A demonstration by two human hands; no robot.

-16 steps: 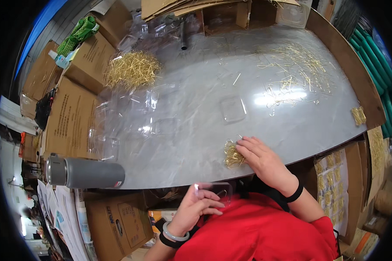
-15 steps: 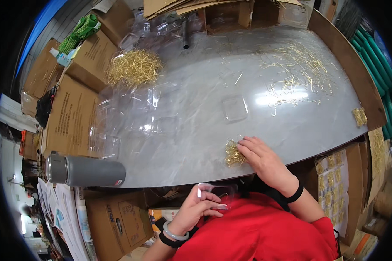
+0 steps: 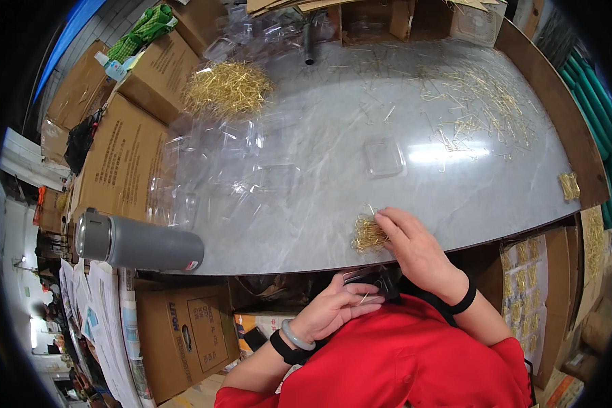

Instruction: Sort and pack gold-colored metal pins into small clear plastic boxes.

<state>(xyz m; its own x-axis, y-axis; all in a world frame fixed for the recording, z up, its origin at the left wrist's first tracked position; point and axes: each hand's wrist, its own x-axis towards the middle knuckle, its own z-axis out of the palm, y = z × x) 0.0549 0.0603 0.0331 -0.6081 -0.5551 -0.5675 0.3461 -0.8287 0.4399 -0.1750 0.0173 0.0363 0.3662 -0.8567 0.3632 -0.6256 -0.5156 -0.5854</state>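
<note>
My left hand (image 3: 336,311) is closed on a clear plastic box (image 3: 372,277) just off the table's near edge; a thin gold wire piece shows by its fingers. My right hand (image 3: 418,251) bends its fingers against the right side of a small bundle of gold wire hooks (image 3: 368,235) on the near part of the table. Some of its fingertips are hidden behind the bundle and the hand. Farther back, a second clear plastic box (image 3: 383,158) lies by itself. Loose gold hooks (image 3: 486,102) are scattered at the right.
A large gold hook pile (image 3: 228,88) lies at the far left, with clear plastic boxes (image 3: 245,163) spread below it. A grey bottle (image 3: 149,243) lies on its side at the near left. Cardboard boxes (image 3: 119,153) line the left; a small hook bundle (image 3: 569,186) sits by the right rim.
My left hand has moved right and slightly up with the plastic box, nearer to my right hand. My right hand stays at the hook bundle, its fingers drawn a little closer. The whole view has shifted.
</note>
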